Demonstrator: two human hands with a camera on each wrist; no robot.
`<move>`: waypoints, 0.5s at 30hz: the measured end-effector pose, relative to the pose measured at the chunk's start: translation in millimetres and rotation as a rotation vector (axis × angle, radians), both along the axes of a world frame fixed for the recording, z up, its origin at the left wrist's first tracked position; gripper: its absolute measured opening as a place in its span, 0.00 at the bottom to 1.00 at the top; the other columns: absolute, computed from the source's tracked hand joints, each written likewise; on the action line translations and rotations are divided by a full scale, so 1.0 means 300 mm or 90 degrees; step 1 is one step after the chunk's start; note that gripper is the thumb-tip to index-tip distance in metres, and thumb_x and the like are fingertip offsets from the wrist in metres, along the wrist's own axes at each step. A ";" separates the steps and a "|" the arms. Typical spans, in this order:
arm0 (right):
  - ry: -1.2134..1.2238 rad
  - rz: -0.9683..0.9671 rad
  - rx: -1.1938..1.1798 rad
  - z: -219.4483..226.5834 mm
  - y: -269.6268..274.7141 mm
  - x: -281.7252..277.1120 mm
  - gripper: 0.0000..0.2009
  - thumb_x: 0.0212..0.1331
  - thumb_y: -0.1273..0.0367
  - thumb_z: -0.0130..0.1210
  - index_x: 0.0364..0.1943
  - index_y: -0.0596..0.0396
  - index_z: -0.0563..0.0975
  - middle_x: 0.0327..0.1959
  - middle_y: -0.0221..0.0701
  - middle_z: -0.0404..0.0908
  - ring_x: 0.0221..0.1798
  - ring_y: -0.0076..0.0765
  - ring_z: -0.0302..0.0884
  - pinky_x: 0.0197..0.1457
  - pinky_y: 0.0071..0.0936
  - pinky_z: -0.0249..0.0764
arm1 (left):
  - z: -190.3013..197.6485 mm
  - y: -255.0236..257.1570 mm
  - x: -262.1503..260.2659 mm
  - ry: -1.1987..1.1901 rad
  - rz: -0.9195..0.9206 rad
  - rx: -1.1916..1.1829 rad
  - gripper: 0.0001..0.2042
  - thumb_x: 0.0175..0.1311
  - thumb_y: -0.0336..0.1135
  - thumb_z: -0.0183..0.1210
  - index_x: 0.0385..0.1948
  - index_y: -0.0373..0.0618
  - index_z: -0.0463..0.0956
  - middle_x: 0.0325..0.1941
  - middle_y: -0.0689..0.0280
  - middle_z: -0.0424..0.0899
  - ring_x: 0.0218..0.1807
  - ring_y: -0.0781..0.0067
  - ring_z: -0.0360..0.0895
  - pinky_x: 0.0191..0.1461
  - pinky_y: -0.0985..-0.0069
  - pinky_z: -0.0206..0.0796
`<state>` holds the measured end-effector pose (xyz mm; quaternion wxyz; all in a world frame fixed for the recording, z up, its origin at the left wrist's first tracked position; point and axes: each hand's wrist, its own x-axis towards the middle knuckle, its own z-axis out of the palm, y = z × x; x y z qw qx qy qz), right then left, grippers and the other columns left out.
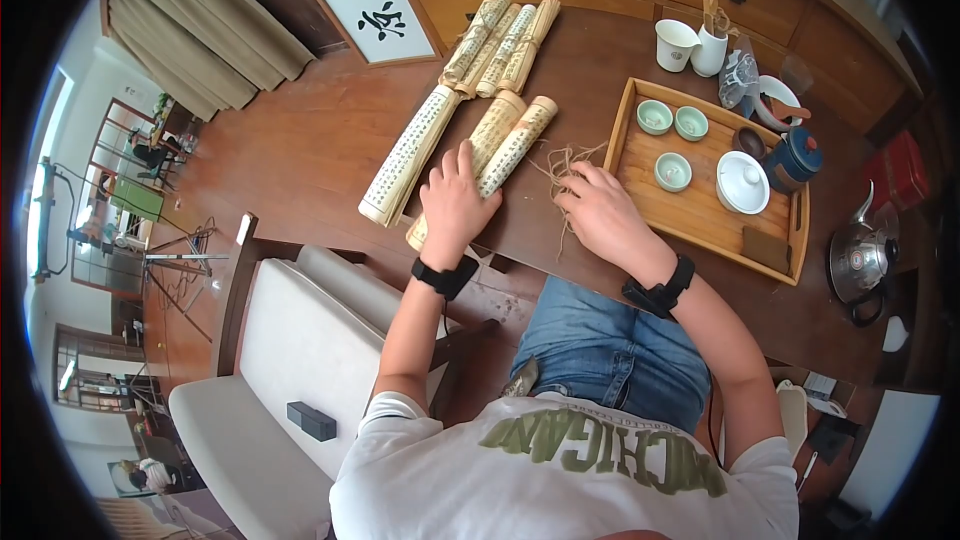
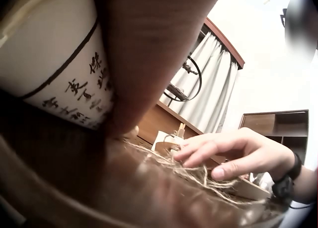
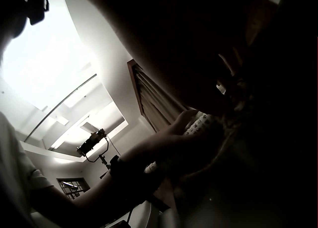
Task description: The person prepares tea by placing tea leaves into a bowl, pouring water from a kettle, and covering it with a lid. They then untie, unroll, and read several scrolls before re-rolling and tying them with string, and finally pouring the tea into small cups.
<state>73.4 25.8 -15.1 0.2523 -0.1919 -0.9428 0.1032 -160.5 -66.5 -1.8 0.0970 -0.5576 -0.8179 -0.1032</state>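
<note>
Head view: person seated at a dark wooden table (image 1: 330, 140); left hand (image 1: 455, 202) lay flat, fingers straight, pressing on a pair of rolled bamboo-slip scrolls (image 1: 505, 145) near the table's front edge; a third scroll (image 1: 410, 155) lay just beside them to the left, and a tied bundle of scrolls (image 1: 500, 45) sat farther back; right hand (image 1: 600, 210) rested on a loose tangle of twine (image 1: 565, 165) between the scrolls and a wooden tea tray (image 1: 640, 180), fingers bent over the strands, seemingly pinching them; tray held three green cups (image 1: 673, 171), a white lidded bowl (image 1: 742, 183) and a dark teapot (image 1: 795, 158); a metal kettle (image 1: 860, 255) stood to the right, off the tray.

Left wrist view: scroll with black characters (image 2: 64, 84) filled the upper left, the palm against it, nothing clenched; right hand (image 2: 233, 153) across the table, fingertips (image 2: 218, 173) down on the twine (image 2: 198, 176), thumb and forefinger close on a strand.

Right wrist view: very dark; left forearm and a pale scroll (image 3: 198, 126) just discernible; grip could not be judged here.
</note>
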 end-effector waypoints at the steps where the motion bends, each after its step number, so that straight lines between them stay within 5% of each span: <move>1: 0.000 0.003 -0.003 -0.003 -0.002 -0.003 0.10 0.56 0.74 0.56 0.39 0.58 0.86 0.51 0.38 0.83 0.69 0.51 0.71 0.75 0.45 0.66 | -0.006 -0.009 0.011 0.002 0.033 0.006 0.46 0.51 0.49 0.72 0.73 0.44 0.61 0.63 0.55 0.75 0.54 0.49 0.78 0.51 0.51 0.73; 8: -0.029 0.008 0.010 -0.018 0.008 -0.040 0.10 0.57 0.74 0.55 0.39 0.57 0.86 0.51 0.40 0.82 0.69 0.52 0.70 0.75 0.45 0.65 | -0.010 -0.015 0.020 0.050 0.129 0.046 0.42 0.54 0.50 0.72 0.69 0.36 0.65 0.56 0.56 0.77 0.53 0.53 0.77 0.51 0.53 0.71; 15: 0.075 0.026 0.002 0.062 -0.044 0.012 0.17 0.56 0.76 0.56 0.50 0.58 0.84 0.62 0.43 0.78 0.72 0.53 0.67 0.76 0.48 0.63 | 0.050 -0.005 -0.020 0.139 -0.033 0.039 0.38 0.58 0.54 0.71 0.66 0.39 0.69 0.63 0.54 0.77 0.61 0.47 0.77 0.58 0.53 0.72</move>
